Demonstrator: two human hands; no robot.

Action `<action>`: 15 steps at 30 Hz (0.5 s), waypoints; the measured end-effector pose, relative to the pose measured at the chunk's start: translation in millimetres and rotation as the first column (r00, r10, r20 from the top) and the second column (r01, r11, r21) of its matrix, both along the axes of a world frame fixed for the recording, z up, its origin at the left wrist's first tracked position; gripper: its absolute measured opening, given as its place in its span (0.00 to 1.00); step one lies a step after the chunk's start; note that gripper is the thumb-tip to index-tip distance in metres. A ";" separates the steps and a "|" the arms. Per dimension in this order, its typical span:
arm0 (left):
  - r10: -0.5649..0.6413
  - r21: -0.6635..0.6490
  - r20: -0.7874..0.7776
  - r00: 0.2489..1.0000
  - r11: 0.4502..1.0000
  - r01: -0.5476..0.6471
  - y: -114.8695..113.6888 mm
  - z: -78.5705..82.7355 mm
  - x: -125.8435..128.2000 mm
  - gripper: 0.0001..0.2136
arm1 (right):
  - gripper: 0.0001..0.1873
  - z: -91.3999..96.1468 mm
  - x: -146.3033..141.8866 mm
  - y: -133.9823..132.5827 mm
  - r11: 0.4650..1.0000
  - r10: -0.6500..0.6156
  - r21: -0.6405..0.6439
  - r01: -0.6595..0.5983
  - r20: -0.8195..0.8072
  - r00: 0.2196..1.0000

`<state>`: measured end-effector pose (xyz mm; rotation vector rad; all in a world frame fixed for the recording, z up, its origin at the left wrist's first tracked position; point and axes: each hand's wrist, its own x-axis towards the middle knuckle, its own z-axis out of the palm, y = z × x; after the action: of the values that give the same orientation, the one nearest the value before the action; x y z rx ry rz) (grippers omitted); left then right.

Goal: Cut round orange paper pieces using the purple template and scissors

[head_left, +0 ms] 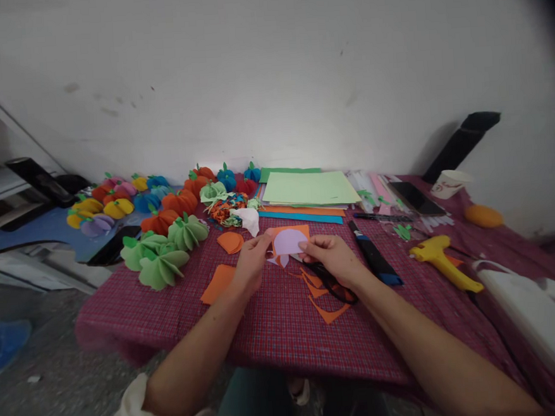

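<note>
My left hand (pixel 253 261) pinches the left edge of a square of orange paper (pixel 303 230). Over that square lies a rounded lilac paper cutout (pixel 289 241), and the fingertips of my right hand (pixel 334 255) close on its right side. Black-handled scissors (pixel 333 286) are just below my right hand, partly hidden by it; whether they touch the hand I cannot tell. Curved orange paper scraps (pixel 330 312) lie around them. Near my left wrist is a pile of orange paper squares (pixel 217 284), with rounded orange pieces (pixel 230 242) farther back.
Several paper pumpkins (pixel 162 267) crowd the left side. Stacked coloured paper sheets (pixel 309 188) lie by the wall. To the right are a blue-and-black tool (pixel 374 255), a yellow glue gun (pixel 445 263), a phone (pixel 417 198), a paper cup (pixel 449 183) and a white box (pixel 532 317).
</note>
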<state>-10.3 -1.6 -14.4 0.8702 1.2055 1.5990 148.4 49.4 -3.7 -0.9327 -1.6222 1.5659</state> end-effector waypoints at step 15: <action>-0.010 0.034 -0.029 1.000 0.999 0.011 1.6 -4.9 -0.7 0.16 | 0.12 0.9 0.7 0.1 1.000 0.013 0.009 -0.014 0.076 0.997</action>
<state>-11.0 0.0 -19.3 0.9226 1.1950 1.6074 149.1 49.4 -2.8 -0.9888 -1.6908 1.5471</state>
